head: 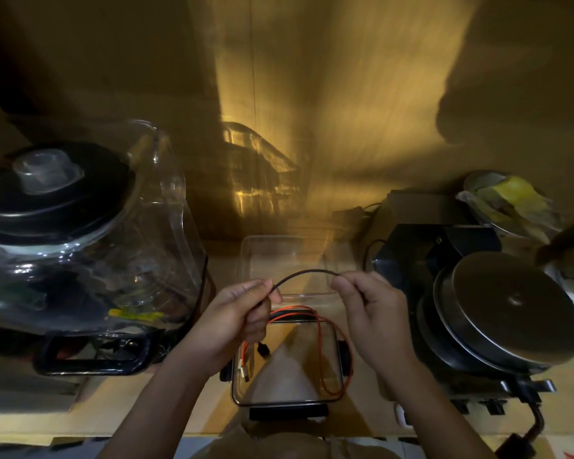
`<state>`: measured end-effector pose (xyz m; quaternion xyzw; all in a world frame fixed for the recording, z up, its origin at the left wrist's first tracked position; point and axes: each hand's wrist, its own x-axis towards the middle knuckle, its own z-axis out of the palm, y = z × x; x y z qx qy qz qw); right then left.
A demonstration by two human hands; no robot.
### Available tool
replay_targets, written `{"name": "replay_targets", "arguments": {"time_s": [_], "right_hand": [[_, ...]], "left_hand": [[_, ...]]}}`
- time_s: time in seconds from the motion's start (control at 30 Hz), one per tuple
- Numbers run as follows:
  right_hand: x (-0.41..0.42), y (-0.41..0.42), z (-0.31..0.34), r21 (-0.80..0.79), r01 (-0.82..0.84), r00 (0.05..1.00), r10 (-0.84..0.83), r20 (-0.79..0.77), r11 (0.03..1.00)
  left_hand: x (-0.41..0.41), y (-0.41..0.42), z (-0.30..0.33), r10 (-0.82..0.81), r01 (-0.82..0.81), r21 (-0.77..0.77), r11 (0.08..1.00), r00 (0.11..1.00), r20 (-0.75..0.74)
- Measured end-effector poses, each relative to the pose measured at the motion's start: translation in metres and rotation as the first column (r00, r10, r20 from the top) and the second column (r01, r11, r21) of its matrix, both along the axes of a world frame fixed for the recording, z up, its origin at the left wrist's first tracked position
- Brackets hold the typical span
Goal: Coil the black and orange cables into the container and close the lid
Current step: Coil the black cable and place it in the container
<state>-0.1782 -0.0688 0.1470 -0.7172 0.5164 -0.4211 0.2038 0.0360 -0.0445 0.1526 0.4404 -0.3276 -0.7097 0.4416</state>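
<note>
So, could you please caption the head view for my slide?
Both hands, left hand and right hand, arch a thin black cable above a clear lidded container holding an orange cable.

Light: dim, warm amber, seemingly from above centre.
Shadows: heavy on the wall (511,77).
Glare: glints on the blender jar (153,226).
Edges: bowed by the wide lens, softly blurred.

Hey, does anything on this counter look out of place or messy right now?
Only the orange cable: it is draped loosely over a clear lid near the counter's front edge, not in the open container behind it. Both hands hold the black cable in an arc. Nothing looks spilled or damaged.
</note>
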Motion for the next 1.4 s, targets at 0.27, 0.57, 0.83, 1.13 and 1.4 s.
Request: {"name": "replay_targets", "arguments": {"time_s": [0.27,0.57,0.83,1.13,1.4], "right_hand": [[0.000,0.004,-0.004,0.027,0.064,0.979,-0.068,0.195,0.998],[-0.007,0.000,-0.001,0.072,0.159,0.971,-0.169,0.171,0.985],[-0.006,0.002,-0.003,0.100,0.130,0.975,-0.145,0.166,0.986],[-0.014,-0.002,-0.012,0.100,0.131,0.981,-0.143,0.131,0.986],[-0.029,-0.002,-0.022,0.126,0.174,0.984,-0.178,0.018,0.977]], "left_hand": [[0.000,0.002,-0.001,0.015,-0.012,0.039,0.999,0.996,-0.085],[0.007,0.006,-0.014,-0.047,0.044,0.032,0.998,0.996,0.082],[-0.012,0.005,-0.011,0.351,-0.341,0.083,0.936,0.916,-0.193],[-0.007,0.001,-0.007,0.443,-0.395,0.202,0.896,0.768,-0.462],[0.001,-0.002,0.007,0.434,-0.380,0.219,0.899,0.696,-0.573]]}}
